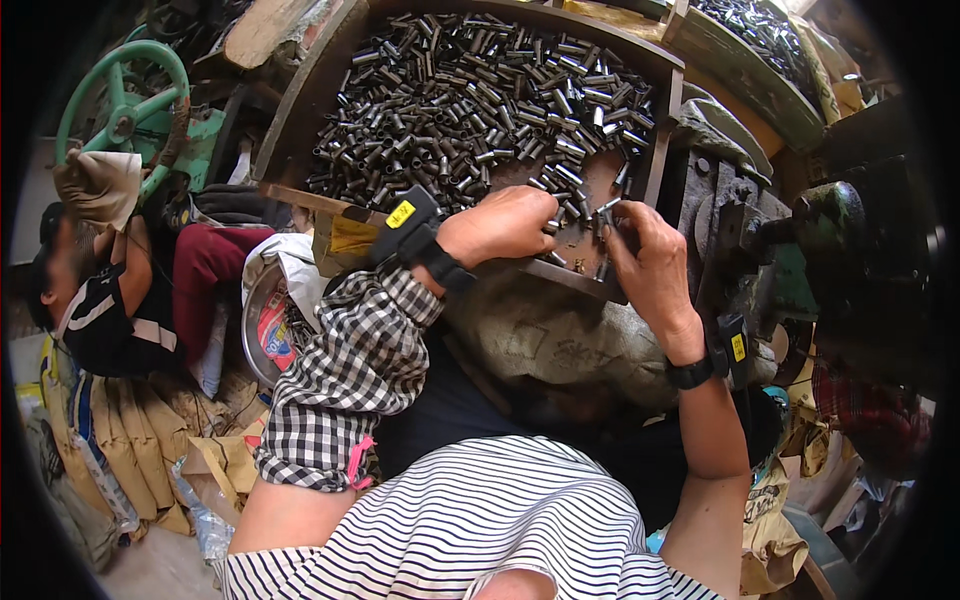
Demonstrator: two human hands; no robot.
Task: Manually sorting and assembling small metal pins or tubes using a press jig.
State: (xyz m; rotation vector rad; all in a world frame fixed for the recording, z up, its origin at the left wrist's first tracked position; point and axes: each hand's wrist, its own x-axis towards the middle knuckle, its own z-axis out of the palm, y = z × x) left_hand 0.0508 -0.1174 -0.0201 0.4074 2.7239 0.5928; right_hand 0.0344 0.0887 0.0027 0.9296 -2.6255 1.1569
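Note:
A shallow wooden tray [668, 130] in front of me is heaped with short dark metal tubes [440, 110]. At its near right corner, my right hand [652, 260] pinches a short metal tube [608, 205] between thumb and fingers. Close by on the left, my left hand [505, 222] reaches over the near rim with its fingers curled down among loose tubes. Its fingertips are partly hidden, so what they hold cannot be made out. Several loose tubes [565, 190] lie on the tray floor between the hands and the heap. Both wrists wear black straps.
Dark machinery [835, 235] stands close at the right. A grey cloth [560, 345] covers my lap below the tray. At the left are a metal basin [258, 325] with parts, a green handwheel [122, 115] and another person [110, 300]. A second bin of parts [760, 40] sits far right.

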